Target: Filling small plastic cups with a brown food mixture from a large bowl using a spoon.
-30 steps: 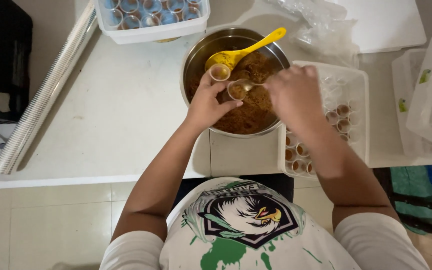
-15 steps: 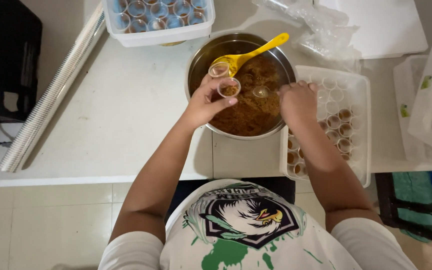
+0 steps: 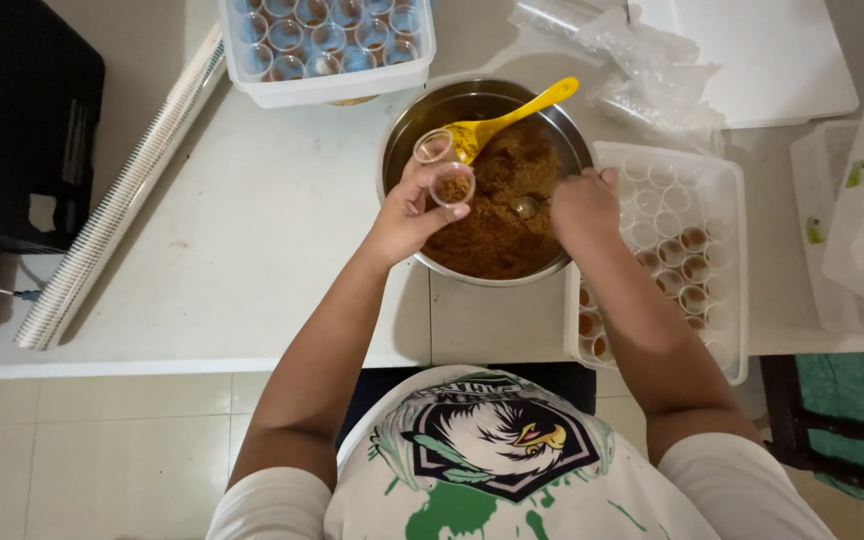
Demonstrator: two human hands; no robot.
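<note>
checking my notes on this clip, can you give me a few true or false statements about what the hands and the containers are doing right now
1. The left hand holds two small clear cups. True.
2. The metal bowl is empty. False: it holds brown crumbly mix.
3. The right hand dips a small spoon into the mix. True.
4. The yellow spoon lies on the floor. False: it rests in the bowl.
5. The tray beside the right hand is completely filled. False: only some cups are.

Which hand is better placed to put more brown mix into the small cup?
Right. The right hand already has the metal spoon in the brown mix; the left hand is busy holding two small cups.
</note>
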